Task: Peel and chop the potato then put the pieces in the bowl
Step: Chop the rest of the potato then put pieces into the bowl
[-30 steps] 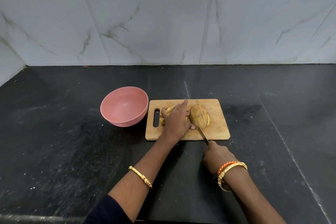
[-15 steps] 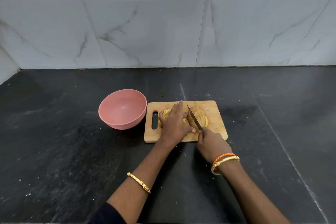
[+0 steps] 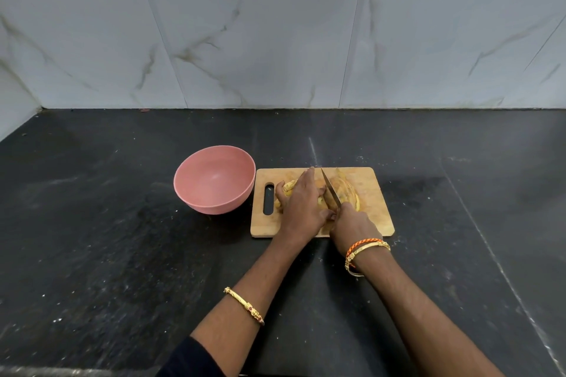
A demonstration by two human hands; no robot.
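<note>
A wooden cutting board lies on the black counter, with a pink bowl empty just to its left. On the board sits the potato, brown-skinned on its right part, yellow where it shows near my fingers. My left hand lies over the potato's left part and holds it down, hiding most of it. My right hand grips the handle of a knife. The blade points away from me and stands across the potato, right beside my left fingers.
A white marble-tiled wall rises behind the counter. The black counter spreads wide to the left, right and front of the board. Bangles are on both wrists.
My right hand has moved forward onto the board, bringing the knife from the board's front edge up and across the potato. My left hand has stayed on the potato.
</note>
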